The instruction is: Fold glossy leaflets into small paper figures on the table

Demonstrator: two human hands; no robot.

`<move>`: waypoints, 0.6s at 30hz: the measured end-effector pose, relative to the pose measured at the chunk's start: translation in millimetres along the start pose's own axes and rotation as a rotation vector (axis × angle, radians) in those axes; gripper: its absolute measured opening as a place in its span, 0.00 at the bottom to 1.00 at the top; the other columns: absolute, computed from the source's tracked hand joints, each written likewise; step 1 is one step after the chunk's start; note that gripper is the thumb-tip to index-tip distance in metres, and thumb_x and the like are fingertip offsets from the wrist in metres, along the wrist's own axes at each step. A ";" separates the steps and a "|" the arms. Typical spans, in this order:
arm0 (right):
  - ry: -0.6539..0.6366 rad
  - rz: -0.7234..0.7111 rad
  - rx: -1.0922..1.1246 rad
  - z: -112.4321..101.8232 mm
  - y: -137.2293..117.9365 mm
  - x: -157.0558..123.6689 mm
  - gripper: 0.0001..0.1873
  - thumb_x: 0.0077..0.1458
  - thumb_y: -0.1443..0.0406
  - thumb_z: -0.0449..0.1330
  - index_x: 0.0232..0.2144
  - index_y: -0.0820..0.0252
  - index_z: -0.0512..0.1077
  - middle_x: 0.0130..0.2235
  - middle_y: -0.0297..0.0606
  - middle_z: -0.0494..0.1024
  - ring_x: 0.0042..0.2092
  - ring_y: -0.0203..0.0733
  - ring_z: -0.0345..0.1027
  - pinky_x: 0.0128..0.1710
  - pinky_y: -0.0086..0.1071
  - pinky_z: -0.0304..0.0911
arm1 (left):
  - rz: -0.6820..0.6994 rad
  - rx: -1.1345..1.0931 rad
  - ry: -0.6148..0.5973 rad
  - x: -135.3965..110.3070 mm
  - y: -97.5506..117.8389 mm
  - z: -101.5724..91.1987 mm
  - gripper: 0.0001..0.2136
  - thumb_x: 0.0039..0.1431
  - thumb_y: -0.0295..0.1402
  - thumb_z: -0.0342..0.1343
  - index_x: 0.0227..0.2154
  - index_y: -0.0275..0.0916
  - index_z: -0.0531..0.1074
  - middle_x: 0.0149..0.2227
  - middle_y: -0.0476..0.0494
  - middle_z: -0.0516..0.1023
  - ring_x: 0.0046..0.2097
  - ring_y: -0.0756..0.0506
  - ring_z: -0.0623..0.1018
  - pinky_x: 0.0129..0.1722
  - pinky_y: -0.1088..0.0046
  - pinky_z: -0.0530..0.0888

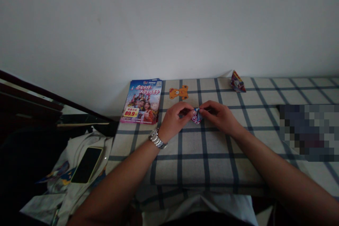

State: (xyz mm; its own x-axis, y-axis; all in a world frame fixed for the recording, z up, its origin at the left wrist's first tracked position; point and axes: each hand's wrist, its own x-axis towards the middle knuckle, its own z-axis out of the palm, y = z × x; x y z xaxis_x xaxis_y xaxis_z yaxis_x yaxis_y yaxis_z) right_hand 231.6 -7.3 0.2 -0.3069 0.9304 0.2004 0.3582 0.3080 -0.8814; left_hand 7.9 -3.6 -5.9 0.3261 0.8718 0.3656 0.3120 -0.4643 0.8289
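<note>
Between my two hands is a small folded paper piece [196, 117], printed in blue, pink and white. My left hand [178, 117], with a metal watch at the wrist, pinches its left side between thumb and fingertips. On the other side my right hand [217, 116] pinches its upper right edge. Both hands are just above or resting on the checked tablecloth [169, 169]; the exact contact is hard to tell. Just beyond my left hand lies a flat orange bear cutout [178, 92].
A stack of printed flyers [143, 102] lies at the table's left end. Near the wall stands a folded paper triangle [237, 82]. A blurred-out dark object [309, 132] is at the right. Left of the table, a phone [87, 165] rests on white cloth.
</note>
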 end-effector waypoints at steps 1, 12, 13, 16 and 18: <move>0.002 0.000 0.002 -0.1 0.5 0.2 0.11 0.66 0.55 0.63 0.41 0.55 0.79 0.39 0.37 0.83 0.40 0.43 0.77 0.42 0.37 0.72 | -0.003 -0.005 0.000 0.0 -0.5 0.0 0.05 0.69 0.36 0.61 0.38 0.40 0.77 0.37 0.47 0.82 0.39 0.48 0.82 0.41 0.73 0.79; 0.069 0.023 0.073 -0.7 7.1 1.8 0.13 0.65 0.52 0.64 0.42 0.54 0.76 0.41 0.39 0.83 0.42 0.46 0.78 0.44 0.39 0.73 | -0.014 -0.034 0.045 1.7 -6.2 -0.9 0.08 0.71 0.40 0.59 0.41 0.41 0.75 0.40 0.46 0.80 0.41 0.48 0.82 0.43 0.72 0.80; 0.074 0.025 0.080 -0.9 7.4 2.0 0.14 0.65 0.52 0.64 0.42 0.54 0.76 0.41 0.39 0.83 0.42 0.46 0.79 0.44 0.39 0.73 | -0.017 -0.036 0.045 1.8 -6.5 -1.1 0.08 0.71 0.40 0.58 0.41 0.41 0.75 0.40 0.46 0.80 0.41 0.48 0.82 0.44 0.72 0.80; 0.086 0.036 0.081 -1.5 9.5 2.7 0.14 0.65 0.51 0.64 0.43 0.54 0.75 0.40 0.39 0.83 0.42 0.47 0.79 0.44 0.40 0.73 | -0.026 -0.030 0.057 2.3 -6.8 -2.0 0.08 0.72 0.40 0.58 0.42 0.41 0.74 0.41 0.45 0.80 0.41 0.48 0.81 0.44 0.72 0.79; 0.101 0.040 0.069 -2.4 11.6 3.1 0.14 0.65 0.51 0.64 0.42 0.54 0.75 0.40 0.39 0.83 0.42 0.47 0.79 0.44 0.40 0.73 | -0.037 -0.028 0.073 2.6 -7.1 -2.6 0.08 0.72 0.40 0.57 0.42 0.40 0.73 0.41 0.45 0.79 0.42 0.47 0.81 0.45 0.71 0.79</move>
State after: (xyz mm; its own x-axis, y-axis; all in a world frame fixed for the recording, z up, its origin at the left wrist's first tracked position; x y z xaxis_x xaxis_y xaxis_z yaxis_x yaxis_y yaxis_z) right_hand 236.9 -0.3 -8.4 -0.2017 0.9580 0.2037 0.3055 0.2592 -0.9163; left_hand 4.2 2.4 -9.7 0.2484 0.8978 0.3637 0.2972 -0.4280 0.8535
